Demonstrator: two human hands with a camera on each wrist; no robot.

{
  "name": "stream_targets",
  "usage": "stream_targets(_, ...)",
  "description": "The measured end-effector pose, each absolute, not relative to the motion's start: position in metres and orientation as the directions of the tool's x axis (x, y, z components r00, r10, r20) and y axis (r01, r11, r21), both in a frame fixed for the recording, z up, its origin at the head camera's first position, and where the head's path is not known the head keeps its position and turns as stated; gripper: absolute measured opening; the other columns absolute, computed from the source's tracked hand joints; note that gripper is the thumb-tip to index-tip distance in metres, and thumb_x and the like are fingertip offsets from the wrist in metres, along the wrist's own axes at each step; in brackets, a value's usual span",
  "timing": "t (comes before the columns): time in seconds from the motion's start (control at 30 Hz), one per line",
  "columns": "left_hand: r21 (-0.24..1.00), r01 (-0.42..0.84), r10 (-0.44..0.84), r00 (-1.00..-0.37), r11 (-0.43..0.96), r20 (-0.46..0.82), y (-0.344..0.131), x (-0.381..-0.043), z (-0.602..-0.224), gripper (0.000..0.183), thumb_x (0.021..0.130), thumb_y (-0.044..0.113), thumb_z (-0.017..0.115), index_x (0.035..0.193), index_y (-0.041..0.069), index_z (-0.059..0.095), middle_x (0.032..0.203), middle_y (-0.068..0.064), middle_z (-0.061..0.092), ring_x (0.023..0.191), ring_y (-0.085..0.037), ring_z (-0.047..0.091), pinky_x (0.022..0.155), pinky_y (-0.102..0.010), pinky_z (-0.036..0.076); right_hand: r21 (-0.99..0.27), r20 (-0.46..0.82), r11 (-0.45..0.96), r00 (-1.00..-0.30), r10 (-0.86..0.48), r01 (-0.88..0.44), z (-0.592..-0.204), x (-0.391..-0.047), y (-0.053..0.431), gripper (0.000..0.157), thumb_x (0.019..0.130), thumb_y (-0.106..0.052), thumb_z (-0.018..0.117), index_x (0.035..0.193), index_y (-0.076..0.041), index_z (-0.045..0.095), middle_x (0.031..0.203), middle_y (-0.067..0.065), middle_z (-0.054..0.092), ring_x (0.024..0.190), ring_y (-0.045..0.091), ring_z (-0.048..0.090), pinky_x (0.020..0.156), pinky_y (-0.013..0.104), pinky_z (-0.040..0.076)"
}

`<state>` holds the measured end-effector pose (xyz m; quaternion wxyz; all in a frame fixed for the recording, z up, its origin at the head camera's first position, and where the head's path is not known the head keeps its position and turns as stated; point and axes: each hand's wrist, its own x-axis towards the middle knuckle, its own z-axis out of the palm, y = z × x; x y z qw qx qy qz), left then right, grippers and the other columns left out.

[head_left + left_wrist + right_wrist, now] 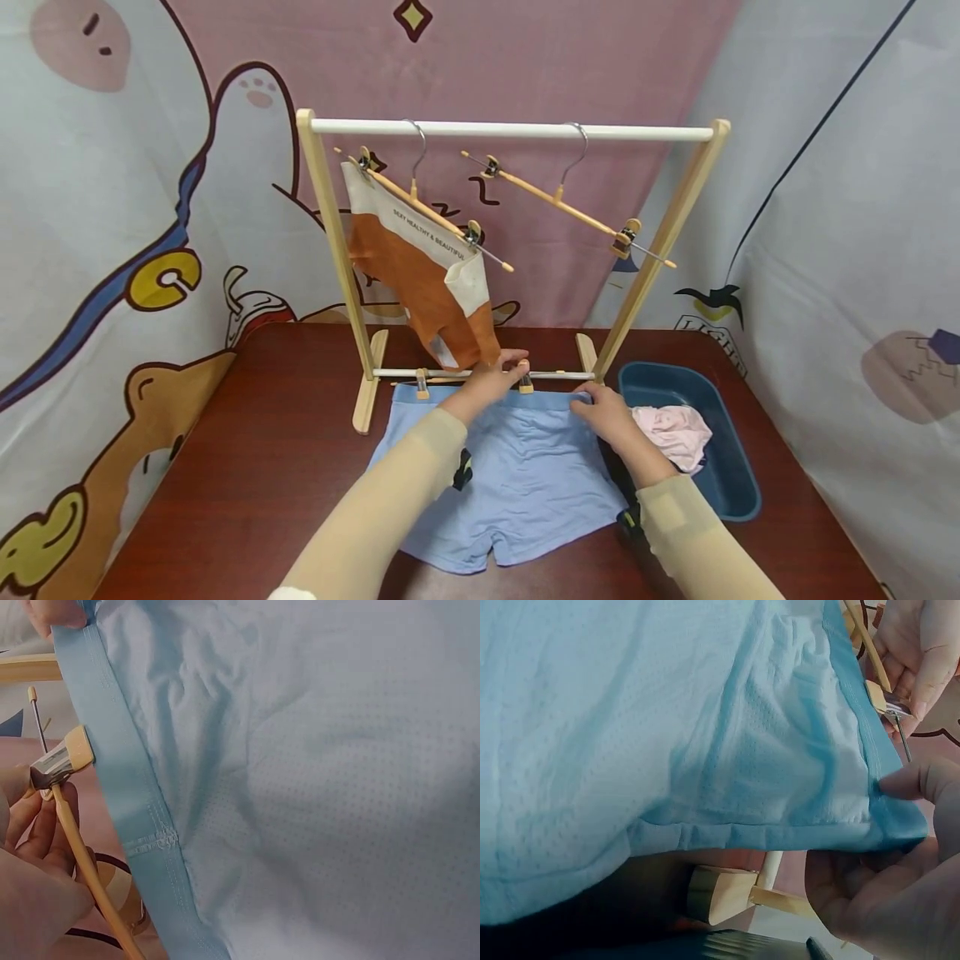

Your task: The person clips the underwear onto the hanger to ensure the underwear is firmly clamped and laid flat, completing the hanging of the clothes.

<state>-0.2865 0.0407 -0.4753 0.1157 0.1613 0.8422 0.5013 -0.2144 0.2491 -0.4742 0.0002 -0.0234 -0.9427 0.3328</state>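
Light blue boxer shorts [517,475] hang with the waistband up, in front of the rack's lower bar. My left hand [487,387] pinches the right clip [61,759] of a wooden clip hanger [90,874], and the clip's tip lies at the waistband's edge. The hanger's other clip [422,383] is at the waistband's left part. With thumb and fingers, my right hand [900,877] holds the right corner of the waistband [889,802]. Whether either clip bites the cloth is hard to tell.
A wooden rack with a white top bar [510,129] stands on the brown table [247,467]. From it hang orange-and-white briefs [420,275] on one clip hanger and a bare clip hanger [558,198]. At right, a blue basin [738,475] holds pink cloth [675,433].
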Motion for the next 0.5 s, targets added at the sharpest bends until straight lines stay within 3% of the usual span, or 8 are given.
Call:
stream_targets(0.2,0.889,0.136,0.417,-0.907,0.438,-0.066,0.036,-0.288,-0.472,0.033,0.096,0.029,0.055,0.126,0.016,0.061,0.134,-0.005,0.053,0.124,-0.024,0.048,0.098,-0.043,0.043,-0.612,0.071,0.79,-0.997,0.007,-0.038,-0.473,-0.214,0.253,0.016,0.083,-0.015,0.067,0.094,-0.004,0.071,0.093,0.017,0.069,0.08,0.025,0.058,0.068,0.036,0.046)
stream_targets(0.5,0.888,0.17,0.438,-0.898,0.427,-0.038,0.035,-0.29,-0.471,0.036,0.095,0.028,0.056,0.128,0.013,0.06,0.122,-0.006,0.06,0.111,-0.022,0.055,0.09,-0.034,0.048,-0.605,0.093,0.793,-0.995,-0.024,-0.076,-0.47,-0.212,0.261,0.025,0.088,-0.017,0.065,0.104,0.002,0.071,0.106,0.023,0.068,0.091,0.034,0.063,0.074,0.043,0.05)
